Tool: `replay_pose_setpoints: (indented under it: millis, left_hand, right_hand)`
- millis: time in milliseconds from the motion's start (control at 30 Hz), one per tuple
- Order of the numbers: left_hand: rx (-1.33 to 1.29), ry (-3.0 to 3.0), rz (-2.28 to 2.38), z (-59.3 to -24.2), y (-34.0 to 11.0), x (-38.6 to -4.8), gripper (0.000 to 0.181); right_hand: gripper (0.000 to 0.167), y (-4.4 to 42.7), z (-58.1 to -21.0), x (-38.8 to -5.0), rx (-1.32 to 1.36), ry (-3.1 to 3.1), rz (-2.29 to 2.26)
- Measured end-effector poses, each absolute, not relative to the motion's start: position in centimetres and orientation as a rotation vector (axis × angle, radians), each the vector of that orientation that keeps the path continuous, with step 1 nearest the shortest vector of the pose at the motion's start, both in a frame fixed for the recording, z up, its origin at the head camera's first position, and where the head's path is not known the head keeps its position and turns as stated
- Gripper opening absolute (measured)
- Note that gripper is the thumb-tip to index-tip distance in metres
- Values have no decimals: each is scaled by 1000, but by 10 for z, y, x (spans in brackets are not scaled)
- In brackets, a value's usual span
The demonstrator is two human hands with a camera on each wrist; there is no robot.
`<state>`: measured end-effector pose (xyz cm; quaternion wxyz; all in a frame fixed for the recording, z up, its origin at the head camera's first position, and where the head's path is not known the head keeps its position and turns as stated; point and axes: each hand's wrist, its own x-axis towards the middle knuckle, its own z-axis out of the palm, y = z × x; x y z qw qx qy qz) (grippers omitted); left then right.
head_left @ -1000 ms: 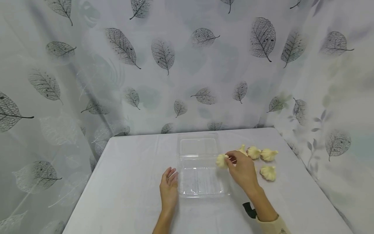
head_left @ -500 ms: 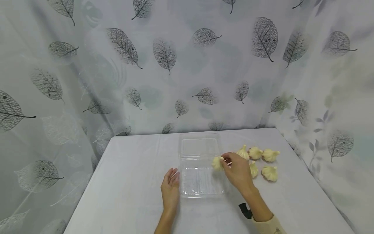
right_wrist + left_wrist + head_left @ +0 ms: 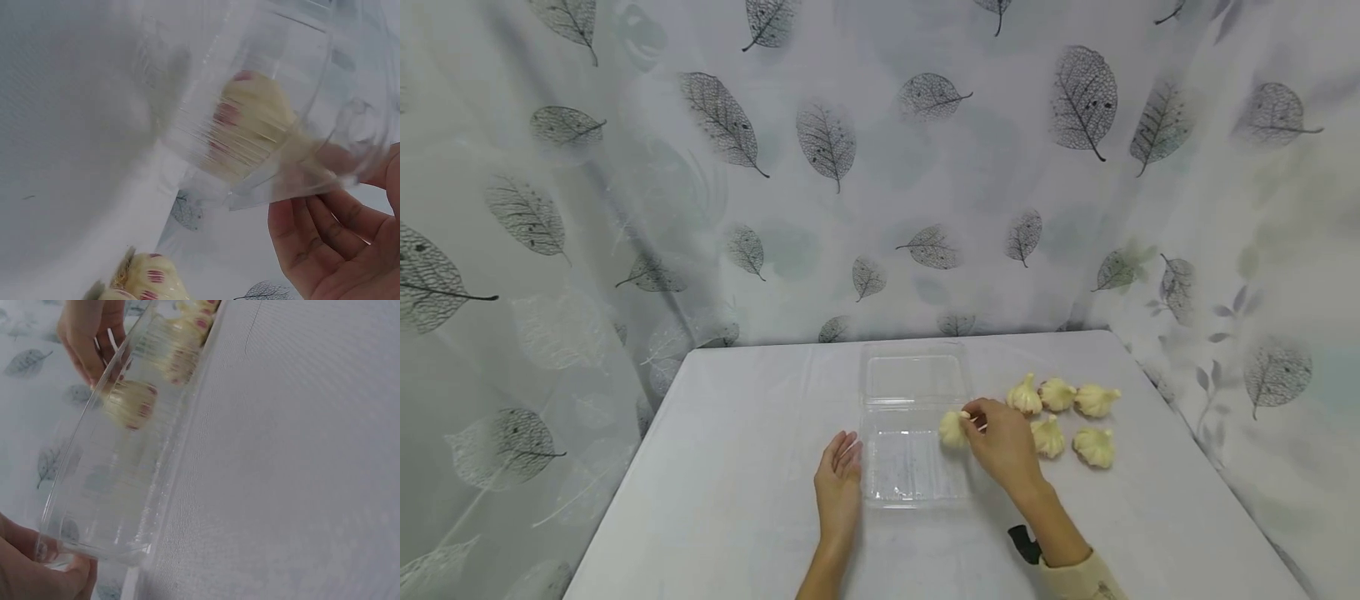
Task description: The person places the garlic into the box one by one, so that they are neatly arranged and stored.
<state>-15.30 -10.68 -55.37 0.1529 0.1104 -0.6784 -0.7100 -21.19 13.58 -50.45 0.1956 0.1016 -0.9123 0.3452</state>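
My right hand [image 3: 1003, 442] pinches a garlic bulb [image 3: 953, 429] by its stem. The bulb is over the right part of a clear plastic clamshell container [image 3: 917, 502], whose lid lies folded back. In the right wrist view, the bulb [image 3: 256, 119] shows through the clear wall, pale with pink patches. My left hand [image 3: 838, 487] is at the container's left side, fingers fairly straight and touching its edge. In the left wrist view, the left fingers [image 3: 78, 572] meet the container's near corner, partly seen through plastic.
Several more garlic bulbs [image 3: 1093, 447] lie on the white-covered table [image 3: 737, 467] to the right of the container. A leaf-print curtain [image 3: 880, 167] hangs behind the table and on both sides. A black strap [image 3: 1024, 543] shows by the right wrist.
My right hand has carried the garlic bulb leftward, from the container's right edge to over its inside, and slightly lower. The left hand stays at the container's left side.
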Motion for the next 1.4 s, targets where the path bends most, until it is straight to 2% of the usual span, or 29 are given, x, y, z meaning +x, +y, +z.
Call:
replay_pose_setpoints:
  millis: [1033, 1400]
  left_hand:
    - [308, -1933, -2048, -553, -105, -153, 51]
    - [304, -1937, -2035, -552, -105, -152, 51]
  right_hand:
    - [9, 133, -521, -217, 258, -2642, 938]
    - [13, 131, -520, -215, 236, -2665, 989]
